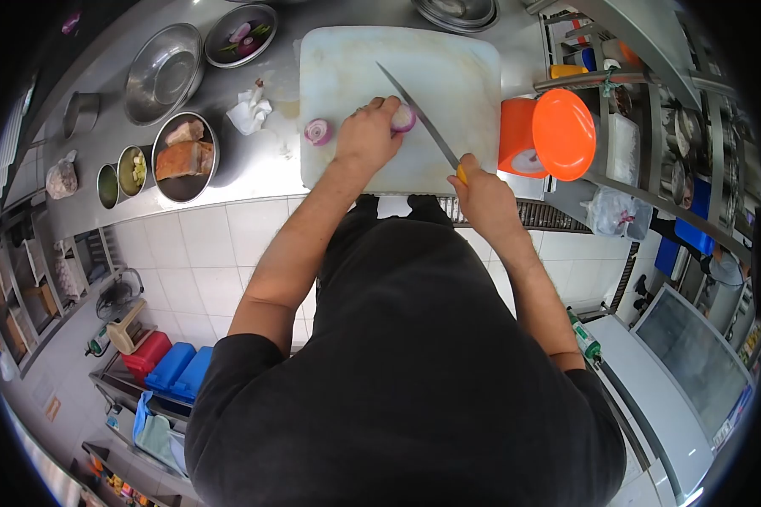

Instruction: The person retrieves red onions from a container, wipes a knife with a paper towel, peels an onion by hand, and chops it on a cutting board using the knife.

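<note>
L hand (369, 135) grips a red onion piece (403, 118) on the white cutting board (338, 63), fingers bent over its L side; fingertips partly hidden, so exact contact unclear. R hand (487, 196) closes its grip on the yellow handle (462, 175) of a long knife (420, 113), most of the handle covered by the palm. Blade slants across the board just R of the onion; can't tell if the edge touches it. A second onion piece (317, 132) sits on the board, L of the L hand. On the steel tabletop (272, 160), a bowl w/ meat chunks (184, 158) stands near a crumpled white tissue (249, 111). Bowls at the top are cut off by the frame; contents of the small dark-green cup (107, 186) hard to make out.
</note>
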Demonstrator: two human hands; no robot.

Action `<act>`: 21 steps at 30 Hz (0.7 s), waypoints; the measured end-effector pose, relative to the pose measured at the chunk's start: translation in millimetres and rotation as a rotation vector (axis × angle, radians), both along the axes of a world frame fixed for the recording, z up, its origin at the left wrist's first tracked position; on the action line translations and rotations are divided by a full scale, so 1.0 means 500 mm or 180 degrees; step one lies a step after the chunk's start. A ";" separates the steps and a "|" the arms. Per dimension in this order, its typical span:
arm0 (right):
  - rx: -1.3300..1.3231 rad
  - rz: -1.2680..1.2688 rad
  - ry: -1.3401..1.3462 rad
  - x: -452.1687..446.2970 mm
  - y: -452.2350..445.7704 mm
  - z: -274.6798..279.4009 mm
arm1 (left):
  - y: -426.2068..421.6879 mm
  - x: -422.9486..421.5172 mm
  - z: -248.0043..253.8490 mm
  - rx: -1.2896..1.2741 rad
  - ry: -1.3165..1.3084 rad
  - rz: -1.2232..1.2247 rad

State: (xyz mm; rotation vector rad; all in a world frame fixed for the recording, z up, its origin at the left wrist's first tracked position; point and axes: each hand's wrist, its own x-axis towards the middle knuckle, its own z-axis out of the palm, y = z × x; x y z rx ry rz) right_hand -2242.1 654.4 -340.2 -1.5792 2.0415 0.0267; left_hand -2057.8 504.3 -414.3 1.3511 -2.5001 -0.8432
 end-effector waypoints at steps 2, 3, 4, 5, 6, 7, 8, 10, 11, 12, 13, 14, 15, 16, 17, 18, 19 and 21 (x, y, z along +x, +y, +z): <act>0.0053 0.0036 0.0007 -0.001 0.005 -0.003 | -0.001 0.002 0.001 -0.0042 0.0003 -0.0027; 0.0083 0.0056 0.0006 -0.001 0.006 -0.004 | -0.001 0.003 0.000 -0.0049 0.0022 -0.0033; 0.0105 0.0053 0.0007 -0.001 0.005 -0.003 | -0.002 0.003 -0.002 -0.0055 0.0043 -0.0041; 0.0127 0.0049 0.0009 0.001 0.002 0.001 | -0.001 0.002 -0.004 -0.0067 0.0063 -0.0041; 0.0148 0.0044 0.0009 0.003 0.000 0.002 | -0.002 0.002 -0.005 -0.0079 0.0080 -0.0042; 0.0137 0.0036 0.0009 0.006 -0.002 -0.002 | -0.002 0.003 -0.007 -0.0090 0.0091 -0.0046; 0.0126 0.0029 0.0010 0.009 -0.005 -0.009 | -0.001 0.003 -0.007 -0.0094 0.0086 -0.0051; 0.0134 0.0018 0.0013 0.018 -0.019 -0.024 | -0.001 0.001 -0.004 -0.0109 0.0081 -0.0056; 0.0156 0.0011 0.0016 0.023 -0.030 -0.034 | 0.000 0.001 -0.003 -0.0086 0.0070 -0.0047; 0.0173 0.0003 0.0020 0.023 -0.040 -0.045 | 0.000 0.001 -0.001 -0.0067 0.0060 -0.0039; 0.0087 0.0026 0.0004 0.020 -0.045 -0.061 | 0.001 0.001 0.001 -0.0051 0.0048 -0.0033; -0.0006 0.0046 -0.0015 0.021 -0.050 -0.077 | 0.001 0.002 -0.001 -0.0071 0.0062 -0.0026; -0.0098 0.0061 -0.0034 0.020 -0.053 -0.090 | 0.000 0.002 -0.005 -0.0090 0.0077 -0.0022; -0.0140 0.0071 -0.0057 0.016 -0.052 -0.102 | 0.002 0.003 -0.010 -0.0102 0.0094 -0.0026; -0.0182 0.0079 -0.0073 0.014 -0.052 -0.104 | 0.001 0.003 -0.010 -0.0112 0.0101 -0.0010; -0.0223 0.0085 -0.0083 0.010 -0.049 -0.104 | 0.001 0.002 -0.010 -0.0120 0.0112 0.0005; -0.0254 0.0081 -0.0104 0.007 -0.042 -0.102 | 0.004 0.000 -0.010 -0.0121 0.0123 0.0022; -0.0341 0.0100 -0.0160 0.008 -0.044 -0.076 | 0.007 0.000 -0.014 -0.0223 0.0180 0.0043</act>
